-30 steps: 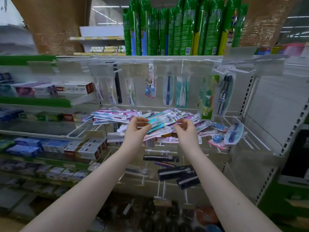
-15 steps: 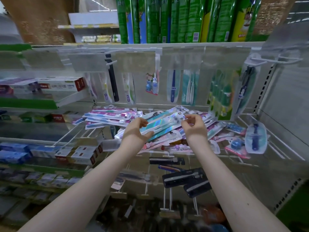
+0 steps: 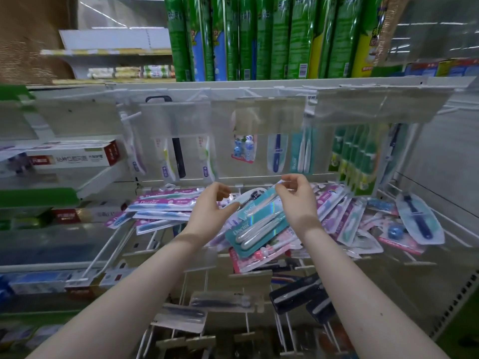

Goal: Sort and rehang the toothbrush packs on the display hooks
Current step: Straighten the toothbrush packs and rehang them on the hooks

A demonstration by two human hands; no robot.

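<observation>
"Toothbrush pack point(image 3: 259, 207), the teal one. Who has hold of it?"

"The right hand point(image 3: 298, 203). Its fingers point(image 3: 291, 178) pinch the clear tab at the pack's top end, and the pack slants down and to the left from there."

"And the left hand point(image 3: 211, 207)?"

"Fingers loosely curled, thumb stretched toward the pack's left edge. From here I can't tell whether it touches or holds anything."

"So where does the pack sit?"

"Between the two hands, just over a second teal pack point(image 3: 238, 242), with a pink pack point(image 3: 259, 256) under that. Around them a loose heap of packs lies flat across the white wire hooks point(image 3: 102, 255). There are purple packs point(image 3: 166, 203) to the left and more purple and pink ones to the right. At the far right there's a dark blue brush in an oval pack point(image 3: 417, 220)."

"Anything hanging up?"

"A row above the hands: a black brush point(image 3: 178, 158), a rabbit pack point(image 3: 243, 149), a blue brush point(image 3: 277, 154), a hanging teal pack point(image 3: 302, 154), then green packs point(image 3: 359, 156). Black packs point(image 3: 298, 294) hang on lower hooks under the heap. Tall green packages point(image 3: 233, 35) stand on the top shelf, and toothpaste boxes point(image 3: 70, 158) sit on the shelves to the left."
</observation>
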